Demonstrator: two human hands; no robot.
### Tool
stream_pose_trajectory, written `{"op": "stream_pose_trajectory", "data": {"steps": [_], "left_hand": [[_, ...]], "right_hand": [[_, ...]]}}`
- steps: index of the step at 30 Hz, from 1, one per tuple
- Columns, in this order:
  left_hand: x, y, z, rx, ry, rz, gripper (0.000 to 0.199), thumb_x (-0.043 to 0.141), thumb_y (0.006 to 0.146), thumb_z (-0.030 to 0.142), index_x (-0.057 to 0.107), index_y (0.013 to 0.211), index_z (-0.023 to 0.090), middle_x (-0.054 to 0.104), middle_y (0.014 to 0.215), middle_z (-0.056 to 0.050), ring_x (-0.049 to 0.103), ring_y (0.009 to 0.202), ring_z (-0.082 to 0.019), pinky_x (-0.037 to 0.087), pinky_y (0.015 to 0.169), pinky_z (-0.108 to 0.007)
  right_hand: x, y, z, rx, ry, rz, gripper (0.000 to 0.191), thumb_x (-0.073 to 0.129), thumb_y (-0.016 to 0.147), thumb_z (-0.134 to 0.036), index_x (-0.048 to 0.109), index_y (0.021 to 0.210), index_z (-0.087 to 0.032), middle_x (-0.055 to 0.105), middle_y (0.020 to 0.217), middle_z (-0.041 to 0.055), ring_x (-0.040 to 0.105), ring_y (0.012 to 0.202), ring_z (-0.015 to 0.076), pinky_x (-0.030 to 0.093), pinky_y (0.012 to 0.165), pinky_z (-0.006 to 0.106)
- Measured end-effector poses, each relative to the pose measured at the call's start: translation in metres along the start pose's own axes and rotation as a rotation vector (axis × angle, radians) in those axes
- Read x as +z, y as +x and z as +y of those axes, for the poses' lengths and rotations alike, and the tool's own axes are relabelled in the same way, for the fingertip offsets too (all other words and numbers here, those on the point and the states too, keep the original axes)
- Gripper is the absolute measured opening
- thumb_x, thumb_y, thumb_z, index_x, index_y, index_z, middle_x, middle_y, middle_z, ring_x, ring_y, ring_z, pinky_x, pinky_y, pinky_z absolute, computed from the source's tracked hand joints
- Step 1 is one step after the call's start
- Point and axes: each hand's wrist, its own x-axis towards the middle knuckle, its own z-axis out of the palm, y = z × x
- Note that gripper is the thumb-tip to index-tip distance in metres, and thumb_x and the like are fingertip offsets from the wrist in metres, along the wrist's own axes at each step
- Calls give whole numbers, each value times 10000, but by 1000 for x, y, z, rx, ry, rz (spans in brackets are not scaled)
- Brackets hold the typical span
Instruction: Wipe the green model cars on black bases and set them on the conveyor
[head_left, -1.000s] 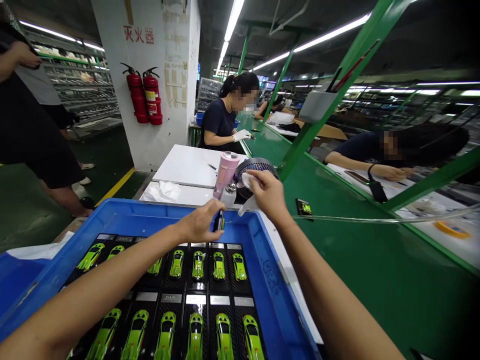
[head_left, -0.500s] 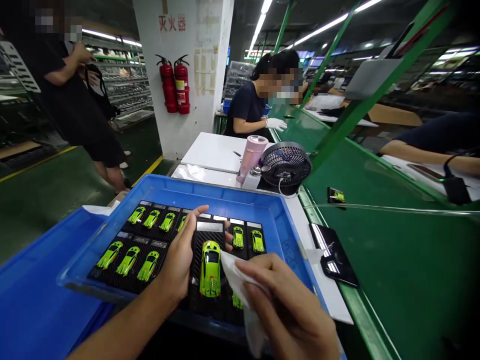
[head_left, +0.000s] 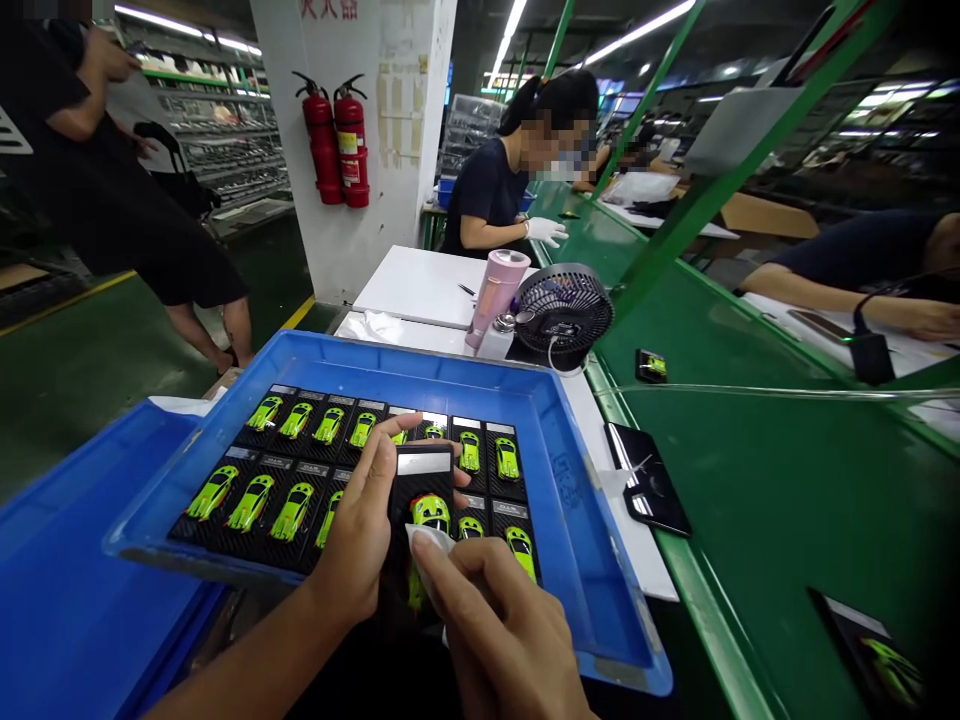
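My left hand grips a black carbon-patterned display card upright above a blue plastic tray. A lime-green model car is mounted on that card. My right hand pinches a white cloth against the car's lower part, hiding much of it. The tray holds rows of similar cards with green cars, and my hands cover some of them.
A black desk fan and a pink bottle stand beyond the tray on a white board. A green workbench runs along the right. A person in white gloves sits beyond, another leans at right, and a third stands at left.
My view has swung left and the tray now lies further ahead. My left hand has brought the card over the tray, and my right hand has moved the cloth onto the car.
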Motion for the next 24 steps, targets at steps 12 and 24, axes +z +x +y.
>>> {"op": "stream_pose_trajectory", "data": {"steps": [12, 24], "left_hand": [[-8, 18, -3, -156, -146, 71, 337, 398, 929, 416, 526, 1132, 180, 705, 930, -121, 684, 666, -201, 545, 625, -330], [-9, 21, -2, -221, -220, 86, 312, 397, 932, 406, 550, 1091, 185, 706, 933, -116, 684, 653, -184, 553, 610, -318]], "right_hand": [[-20, 4, 5, 168, 356, 61, 484, 424, 891, 26, 546, 1286, -226, 515, 910, 60, 550, 743, 130, 478, 586, 232], [-1, -4, 4, 175, 397, 3, 392, 445, 878, -21, 580, 1197, -205, 553, 816, 46, 555, 689, 143, 461, 572, 241]]}}
